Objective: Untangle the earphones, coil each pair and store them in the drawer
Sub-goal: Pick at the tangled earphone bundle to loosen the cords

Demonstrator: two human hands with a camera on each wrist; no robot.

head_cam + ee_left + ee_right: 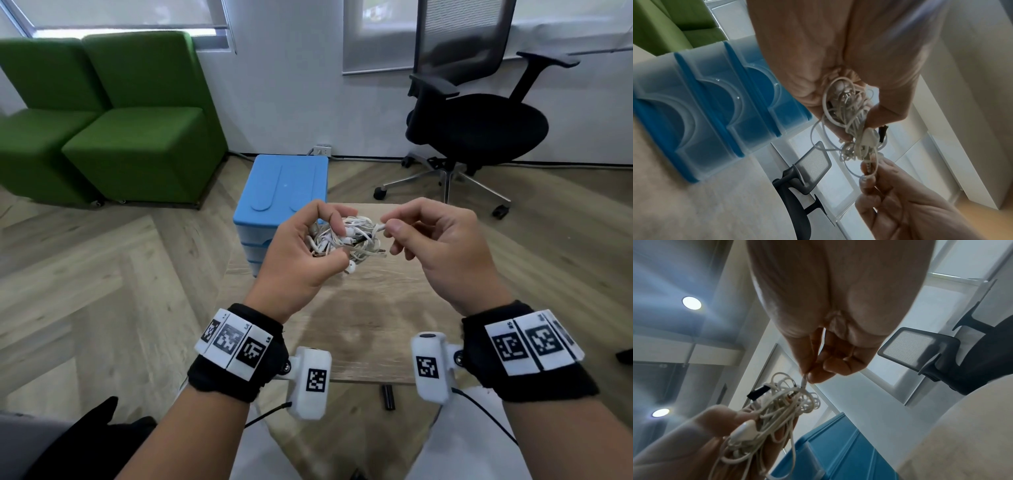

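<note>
A tangled bundle of white earphones (346, 240) hangs in the air above a small wooden table (370, 308). My left hand (308, 246) cups the bundle, fingers curled round it; in the left wrist view the earphones (851, 120) sit in my palm. My right hand (390, 224) pinches one cable end at the bundle's right side between thumb and forefinger. In the right wrist view the earphones (781, 405) dangle below that pinch, with an inline remote and a black plug showing. A blue drawer unit (284, 192) stands behind the bundle, its drawers (715, 105) closed.
A black office chair (479, 126) stands at the back right. Two green armchairs (102, 120) fill the back left. A small black object (388, 397) lies on the floor near the table's front edge.
</note>
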